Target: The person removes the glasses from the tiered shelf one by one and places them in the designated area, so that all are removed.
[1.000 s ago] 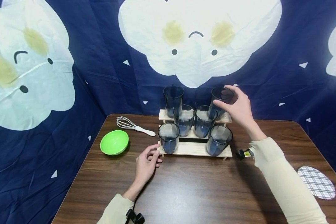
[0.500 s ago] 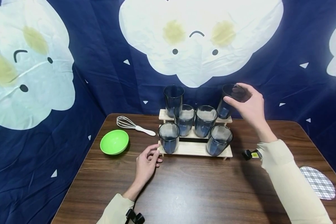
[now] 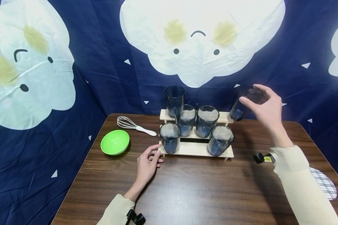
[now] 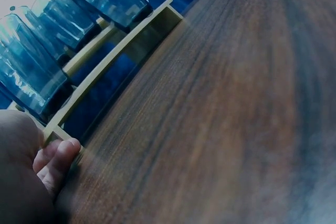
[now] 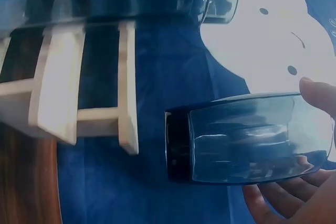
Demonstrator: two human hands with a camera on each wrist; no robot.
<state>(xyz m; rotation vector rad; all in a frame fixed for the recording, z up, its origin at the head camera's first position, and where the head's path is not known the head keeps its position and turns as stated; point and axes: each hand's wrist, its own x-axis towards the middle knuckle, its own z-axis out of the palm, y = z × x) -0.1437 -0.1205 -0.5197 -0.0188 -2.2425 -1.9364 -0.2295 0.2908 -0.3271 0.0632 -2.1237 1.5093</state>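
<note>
Your right grip (image 3: pixel 268 110) pinches one dark glass (image 5: pixel 247 140) near its rim, thumb on one side and fingers on the other. That glass is beyond the right end of the rack's top shelf, clear of the wood in the right wrist view, and looks tilted in the head view, its base toward the rack (image 3: pixel 195 149). Your left grip (image 3: pixel 147 165) holds the left end of the rack's lowest shelf, fingers curled. Five more glasses stand on the rack: one at the left of the top shelf, two side by side on the middle, one near each end of the lowest. To your left, a white whisk (image 3: pixel 145 131) and a green bowl (image 3: pixel 115 142) sit on the tabletop (image 3: pixel 191 187); to your right, your sleeve (image 3: pixel 301 184) partly hides a checked mat (image 3: pixel 327 184).
</note>
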